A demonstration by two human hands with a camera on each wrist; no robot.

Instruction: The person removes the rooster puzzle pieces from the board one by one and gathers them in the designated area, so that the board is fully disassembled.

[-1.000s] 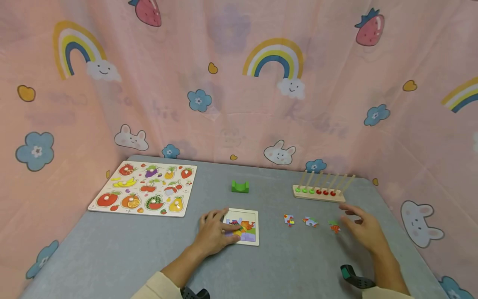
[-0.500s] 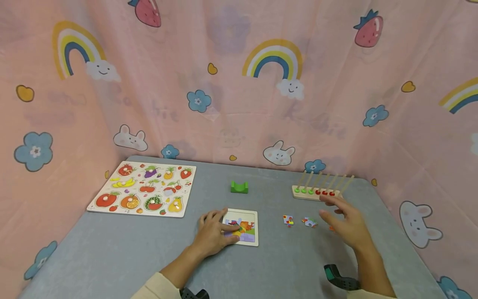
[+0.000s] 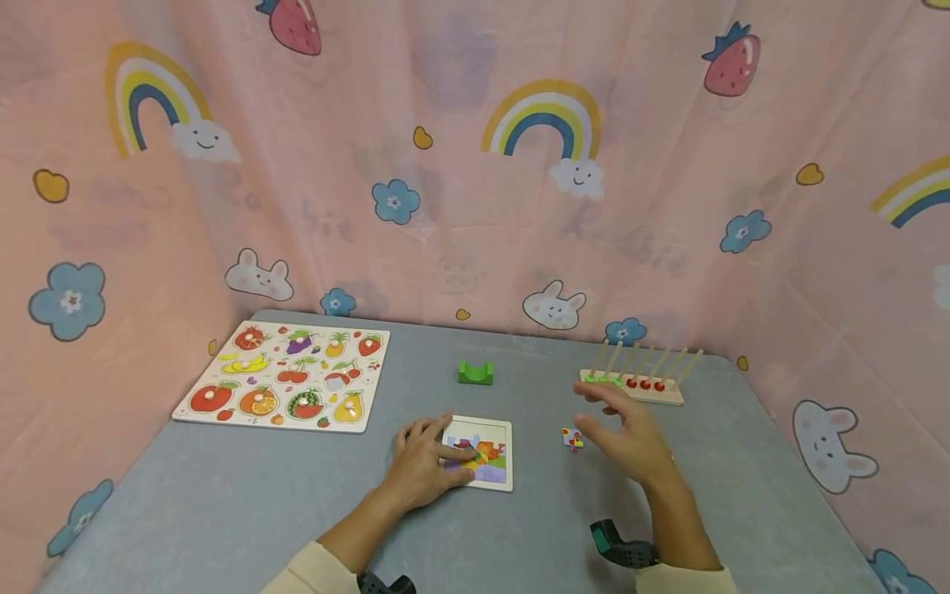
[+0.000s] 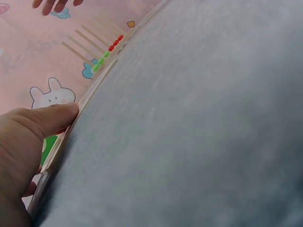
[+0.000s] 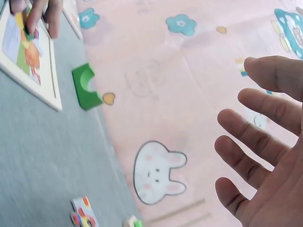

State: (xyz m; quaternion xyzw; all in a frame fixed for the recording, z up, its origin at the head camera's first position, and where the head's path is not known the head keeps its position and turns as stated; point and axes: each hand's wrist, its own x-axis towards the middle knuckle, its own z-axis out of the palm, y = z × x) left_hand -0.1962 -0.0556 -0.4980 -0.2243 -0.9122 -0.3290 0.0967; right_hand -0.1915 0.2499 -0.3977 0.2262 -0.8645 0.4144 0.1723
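In the head view a small square jigsaw puzzle (image 3: 496, 427), with a pale wooden frame and a partly filled colourful picture, lies at the middle of the table. My left hand (image 3: 423, 464) holds it at its left side, thumb at the near edge and one finger stretched over the picture. My right hand (image 3: 627, 433) is raised above the table to the right, its fingers spread and holding nothing. Just left of it lies a loose puzzle piece (image 3: 572, 439). Other pieces are hidden behind the right hand and forearm.
A fruit peg board (image 3: 289, 375) lies at the back left. Behind the jigsaw stands a green block with a curved notch (image 3: 475, 373). A wooden rack with upright pegs and green and red beads (image 3: 671, 394) stands at the back right. A patterned pink curtain (image 3: 460, 239) surrounds the table.
My right hand has moved left over the row of loose pieces, covering the ones seen before at the right. The left hand and the jigsaw have stayed put.
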